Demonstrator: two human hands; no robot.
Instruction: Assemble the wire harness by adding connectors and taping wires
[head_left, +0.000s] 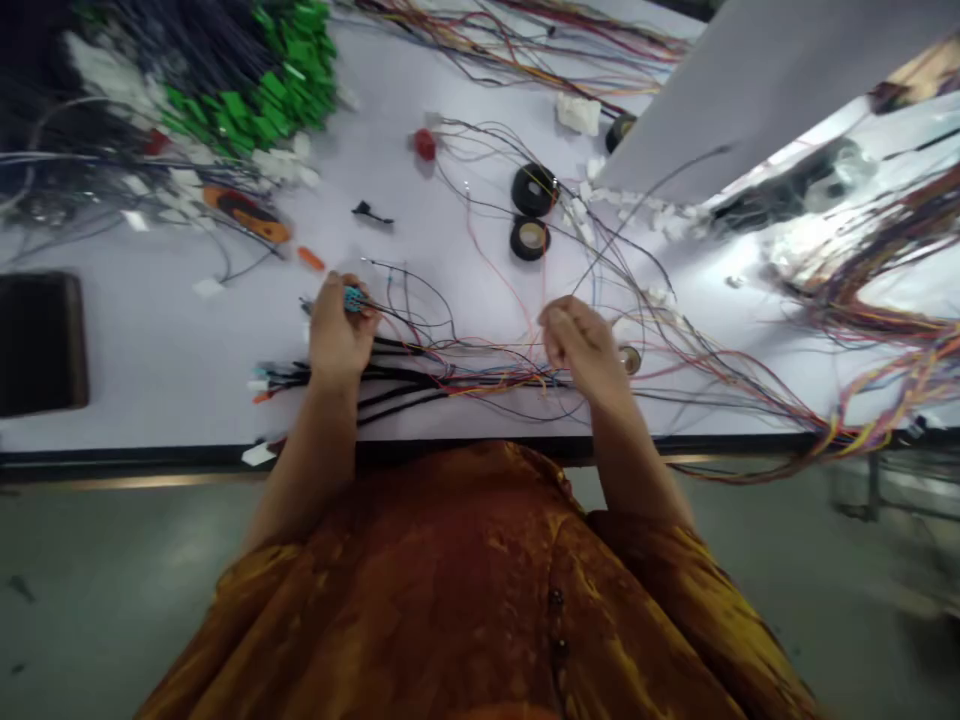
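Note:
My left hand (339, 330) is closed around a small blue connector (352, 297) with thin dark wires trailing off to the right. My right hand (581, 345) is pinched shut on thin wires (525, 300) that rise toward the far side of the white table (150, 340). Between and under both hands lies a bundle of black and coloured cables (420, 378), running along the table's near edge.
Two black tape rolls (534, 188) (529, 238) stand behind the hands. Green and white connectors (277, 90) are heaped at the far left, with an orange-handled tool (247, 212) near them. A dark tray (41, 342) sits at left. Coloured wire looms (862, 400) spread right.

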